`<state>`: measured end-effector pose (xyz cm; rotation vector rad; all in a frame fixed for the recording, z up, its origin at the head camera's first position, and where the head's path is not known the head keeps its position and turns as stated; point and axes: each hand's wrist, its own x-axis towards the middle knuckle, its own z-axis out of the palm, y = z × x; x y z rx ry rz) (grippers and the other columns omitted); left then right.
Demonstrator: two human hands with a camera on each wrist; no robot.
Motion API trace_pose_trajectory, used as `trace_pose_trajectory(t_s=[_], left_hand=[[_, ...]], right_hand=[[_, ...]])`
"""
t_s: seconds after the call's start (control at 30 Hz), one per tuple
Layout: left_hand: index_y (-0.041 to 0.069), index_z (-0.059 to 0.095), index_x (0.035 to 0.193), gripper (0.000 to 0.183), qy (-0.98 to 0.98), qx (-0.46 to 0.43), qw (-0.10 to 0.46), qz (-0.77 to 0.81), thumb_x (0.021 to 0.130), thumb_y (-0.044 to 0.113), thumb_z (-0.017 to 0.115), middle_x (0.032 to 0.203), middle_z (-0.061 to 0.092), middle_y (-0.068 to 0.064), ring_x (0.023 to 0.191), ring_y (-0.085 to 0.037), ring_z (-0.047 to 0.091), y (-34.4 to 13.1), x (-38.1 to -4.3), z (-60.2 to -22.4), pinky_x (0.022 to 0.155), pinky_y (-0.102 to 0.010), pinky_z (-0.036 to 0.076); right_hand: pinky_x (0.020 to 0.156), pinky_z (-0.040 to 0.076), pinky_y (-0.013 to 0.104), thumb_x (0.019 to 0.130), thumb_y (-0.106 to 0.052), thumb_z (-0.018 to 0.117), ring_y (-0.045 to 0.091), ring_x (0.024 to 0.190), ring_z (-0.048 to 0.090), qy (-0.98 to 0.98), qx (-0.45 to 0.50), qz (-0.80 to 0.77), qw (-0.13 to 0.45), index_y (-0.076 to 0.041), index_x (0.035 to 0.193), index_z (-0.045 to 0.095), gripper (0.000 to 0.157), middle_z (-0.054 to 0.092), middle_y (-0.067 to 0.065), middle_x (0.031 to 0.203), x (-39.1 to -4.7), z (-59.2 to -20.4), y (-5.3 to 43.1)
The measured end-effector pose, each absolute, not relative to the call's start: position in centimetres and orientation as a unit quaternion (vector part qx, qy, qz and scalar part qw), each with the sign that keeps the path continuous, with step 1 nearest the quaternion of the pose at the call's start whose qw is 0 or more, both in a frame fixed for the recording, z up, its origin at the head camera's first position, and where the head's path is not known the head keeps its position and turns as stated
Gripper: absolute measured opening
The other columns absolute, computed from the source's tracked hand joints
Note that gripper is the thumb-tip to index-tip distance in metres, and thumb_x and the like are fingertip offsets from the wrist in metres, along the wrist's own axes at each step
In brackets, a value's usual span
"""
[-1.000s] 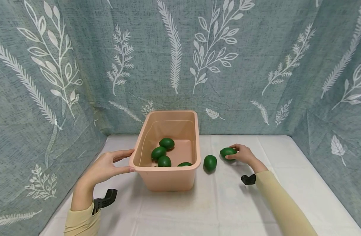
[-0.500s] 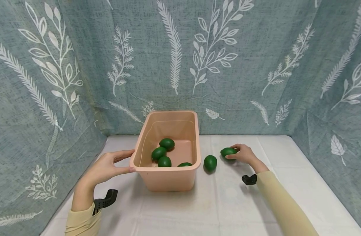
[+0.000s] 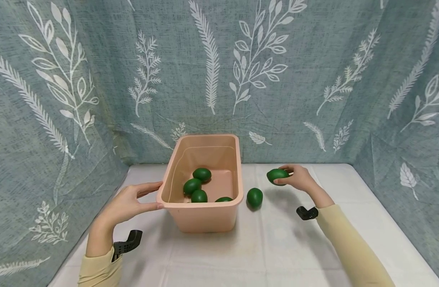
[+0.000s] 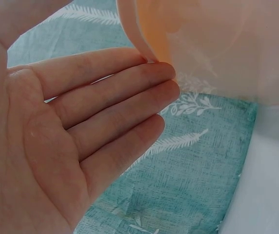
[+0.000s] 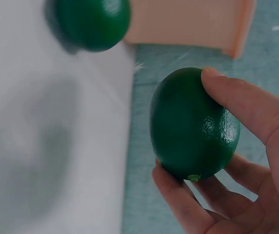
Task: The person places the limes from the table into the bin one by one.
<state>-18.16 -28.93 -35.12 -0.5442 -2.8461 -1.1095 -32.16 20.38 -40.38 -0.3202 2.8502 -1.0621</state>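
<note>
My right hand [image 3: 299,178] holds a green lime [image 3: 276,176] between thumb and fingers, lifted above the white table. In the right wrist view this lime [image 5: 193,124] is glossy, with a small pale stem end. A second lime [image 3: 254,197] lies on the cloth beside the bin. My left hand [image 3: 127,203] has its fingers straight, their tips touching the left rim of the peach plastic bin [image 3: 205,218]. In the left wrist view the fingers [image 4: 125,92] lie side by side against the bin wall. Several limes [image 3: 192,186] sit inside; the front wall partly hides one.
White cloth [image 3: 212,259] covers the table. A blue-green curtain [image 3: 294,79] with white leaf prints hangs behind and along both sides. Black camera mounts [image 3: 127,243] are strapped to both wrists.
My right hand has raised the lime off the table, moving slightly up and away. The left hand, the bin and the other limes have stayed in place.
</note>
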Motion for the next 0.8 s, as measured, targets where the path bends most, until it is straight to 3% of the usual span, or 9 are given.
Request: trace_pose_trajectory(t_s=[0.47, 0.8], left_hand=[[0.008, 0.053, 0.136, 0.066, -0.918, -0.177, 0.021, -0.356, 0.081, 0.041, 0.073, 0.135, 0.056, -0.01, 0.127, -0.035, 0.049, -28.9, -18.3, -35.1, 0.103, -0.056, 0.041], [0.008, 0.053, 0.135, 0.067, -0.918, -0.175, 0.019, -0.357, 0.081, 0.041, 0.074, 0.135, 0.056, -0.01, 0.127, -0.035, 0.049, -28.8, -18.3, -35.0, 0.102, -0.055, 0.042]], right_hand=[[0.076, 0.054, 0.038, 0.079, -0.043, 0.074, 0.033, 0.105, 0.058, 0.926, -0.137, -0.352, 0.023, -0.007, 0.132, 0.054, 0.067, 0.059, 0.02, 0.121, -30.8, -35.8, 18.2], [0.079, 0.055, 0.038, 0.077, -0.044, 0.076, 0.032, 0.111, 0.058, 0.923, -0.147, -0.356, 0.019, -0.012, 0.134, 0.053, 0.069, 0.059, 0.014, 0.123, -29.8, -32.8, 16.3]])
